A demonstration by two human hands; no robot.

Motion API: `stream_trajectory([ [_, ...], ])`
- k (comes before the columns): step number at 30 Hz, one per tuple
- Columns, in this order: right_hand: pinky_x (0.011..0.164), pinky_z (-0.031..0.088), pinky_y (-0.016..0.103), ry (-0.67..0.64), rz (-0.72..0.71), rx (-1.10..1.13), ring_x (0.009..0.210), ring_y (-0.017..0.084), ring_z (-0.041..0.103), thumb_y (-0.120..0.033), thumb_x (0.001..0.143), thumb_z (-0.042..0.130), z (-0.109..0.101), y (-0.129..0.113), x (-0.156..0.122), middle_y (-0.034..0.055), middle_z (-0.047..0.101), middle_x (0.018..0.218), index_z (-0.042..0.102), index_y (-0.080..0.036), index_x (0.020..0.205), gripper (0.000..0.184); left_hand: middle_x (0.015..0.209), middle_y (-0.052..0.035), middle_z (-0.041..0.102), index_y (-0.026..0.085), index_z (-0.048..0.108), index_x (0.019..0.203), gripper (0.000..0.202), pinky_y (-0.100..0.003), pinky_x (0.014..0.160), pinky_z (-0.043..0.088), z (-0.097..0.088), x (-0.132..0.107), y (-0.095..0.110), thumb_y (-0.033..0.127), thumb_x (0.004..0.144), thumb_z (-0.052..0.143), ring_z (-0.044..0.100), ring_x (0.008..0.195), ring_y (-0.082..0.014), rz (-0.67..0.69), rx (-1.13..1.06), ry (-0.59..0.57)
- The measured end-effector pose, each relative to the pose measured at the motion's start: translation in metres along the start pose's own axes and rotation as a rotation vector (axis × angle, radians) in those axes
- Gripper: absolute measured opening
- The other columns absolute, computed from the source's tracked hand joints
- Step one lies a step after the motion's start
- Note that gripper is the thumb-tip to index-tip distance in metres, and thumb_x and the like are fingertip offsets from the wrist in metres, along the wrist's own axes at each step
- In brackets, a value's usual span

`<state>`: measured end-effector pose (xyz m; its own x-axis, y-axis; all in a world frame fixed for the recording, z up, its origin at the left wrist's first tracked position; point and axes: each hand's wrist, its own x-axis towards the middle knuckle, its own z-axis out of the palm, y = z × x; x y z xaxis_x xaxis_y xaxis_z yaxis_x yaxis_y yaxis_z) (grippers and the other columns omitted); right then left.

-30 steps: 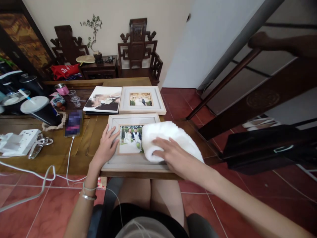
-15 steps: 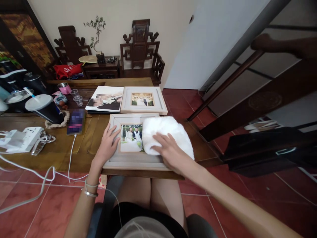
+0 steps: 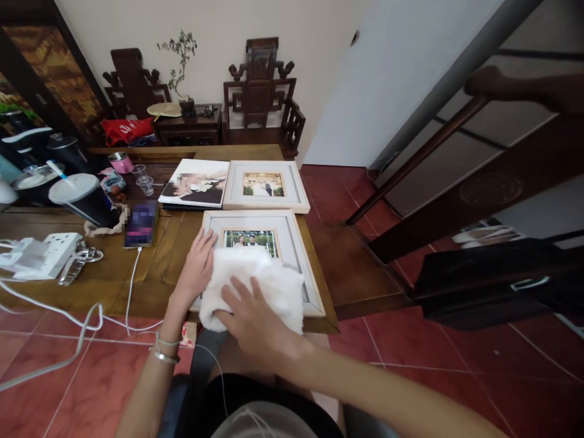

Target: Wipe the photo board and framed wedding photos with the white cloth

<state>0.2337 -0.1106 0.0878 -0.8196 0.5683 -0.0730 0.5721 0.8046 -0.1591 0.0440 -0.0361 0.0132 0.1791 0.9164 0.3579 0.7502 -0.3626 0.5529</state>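
A pale wooden picture frame (image 3: pixel 308 281) lies flat near the table's front edge, with a photo of two people (image 3: pixel 262 240) in its middle. My left hand (image 3: pixel 197 258) rests on the frame's left side, fingers stretched out flat. A fluffy white cloth (image 3: pixel 278 283) covers the frame's lower part and hides the bottom of the photo. My right hand (image 3: pixel 253 319) presses on this cloth and grips it, fingers bent and somewhat spread. The cloth hangs slightly past the frame's front edge.
Behind lie a second picture frame (image 3: pixel 302 193) and a photo panel (image 3: pixel 194 182). To the left are a phone (image 3: pixel 139 225) on a cable, a lidded cup (image 3: pixel 82 198) with a straw, a power strip (image 3: pixel 59 252) and small clear cups (image 3: pixel 145 185). A wooden chair (image 3: pixel 406 219) stands right.
My right hand has slid the white cloth left and toward me, from the frame's right side to its lower part. My left hand has stayed on the frame's left side.
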Motion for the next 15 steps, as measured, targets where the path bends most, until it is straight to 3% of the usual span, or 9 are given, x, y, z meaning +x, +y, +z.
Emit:
stream_trajectory([
  [4,0.106,0.031,0.07,0.143,-0.022,-0.019,0.138,0.042,0.035,-0.012,0.088,0.05,0.049,0.014,-0.009,0.0175,0.049,0.142,0.064,-0.02,0.119,0.035,0.149,-0.0147,0.046,0.01,0.049,0.139,0.045,-0.049,0.12,0.026,-0.001,0.0,0.0,0.026,0.1,0.033,0.023,0.148,-0.0241,0.002,0.037,-0.026],
  [7,0.107,0.033,0.067,0.164,0.041,-0.016,0.138,0.038,0.036,-0.005,0.084,0.049,0.06,0.04,-0.042,0.0132,0.053,0.141,0.067,-0.022,0.111,0.037,0.149,-0.0145,0.046,0.012,0.05,0.138,0.044,-0.052,0.118,0.029,-0.001,0.0,0.001,0.03,0.098,0.042,0.022,0.148,-0.0276,0.01,0.084,-0.051],
  [9,0.109,0.035,0.063,0.148,0.083,-0.009,0.136,0.035,0.041,0.003,0.076,0.046,0.048,0.058,-0.065,0.0111,0.056,0.137,0.068,-0.021,0.106,0.044,0.15,-0.0146,0.046,0.013,0.051,0.137,0.044,-0.053,0.117,0.031,-0.001,0.0,0.002,0.03,0.097,0.045,0.022,0.148,-0.0285,0.015,0.098,-0.054],
  [12,0.109,0.041,0.051,0.127,0.095,0.042,0.125,0.028,0.055,0.009,0.064,0.04,0.011,0.083,-0.086,0.0097,0.059,0.135,0.068,-0.02,0.103,0.056,0.149,-0.014,0.046,0.015,0.051,0.137,0.043,-0.055,0.116,0.031,0.0,-0.001,0.003,0.029,0.097,0.045,0.021,0.149,-0.0287,0.009,0.098,-0.052],
  [15,0.095,0.054,0.044,0.294,0.167,0.034,0.114,0.029,0.062,0.007,0.067,0.038,-0.027,0.1,-0.08,0.0135,0.062,0.127,0.066,-0.017,0.111,0.057,0.151,-0.0127,0.044,0.017,0.05,0.138,0.043,-0.056,0.116,0.03,0.0,-0.001,0.004,0.029,0.097,0.045,0.021,0.149,-0.0288,0.002,0.068,-0.051],
])
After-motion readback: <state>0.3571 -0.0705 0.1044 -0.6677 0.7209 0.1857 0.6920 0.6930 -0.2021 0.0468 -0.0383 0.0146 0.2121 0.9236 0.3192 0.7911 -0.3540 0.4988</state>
